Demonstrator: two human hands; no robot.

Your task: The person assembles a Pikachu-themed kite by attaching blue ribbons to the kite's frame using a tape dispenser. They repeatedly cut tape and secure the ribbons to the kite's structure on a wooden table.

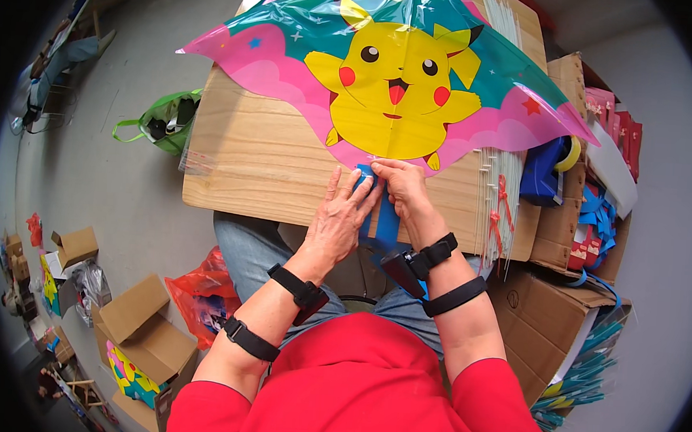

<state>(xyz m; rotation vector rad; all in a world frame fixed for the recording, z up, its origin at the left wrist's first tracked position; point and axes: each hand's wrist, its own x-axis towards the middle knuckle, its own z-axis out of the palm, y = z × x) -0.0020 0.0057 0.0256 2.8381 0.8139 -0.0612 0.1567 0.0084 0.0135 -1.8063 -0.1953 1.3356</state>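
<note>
A plastic kite [414, 133] with a large yellow cartoon figure on teal and pink lies spread over the wooden table, its bottom tip toward me. Blue ribbon tails [387, 222] run from that tip over the table's near edge toward my lap. My left hand [343, 216] rests beside the tip, fingers stretched out and apart, touching the blue strip. Something blue covers one of its fingertips. With thumb and forefinger, my right hand [405, 189] pinches the kite's bottom tip where the ribbon meets it. The exact join is partly hidden by my fingers.
Thin white rods [499, 202] with red ties lie along the right of the wooden table [246, 162]. Beyond stand a blue tape dispenser [543, 173] and cardboard boxes [533, 322]. A green bag [170, 118], a red plastic bag [203, 286] and an open carton [145, 322] sit left.
</note>
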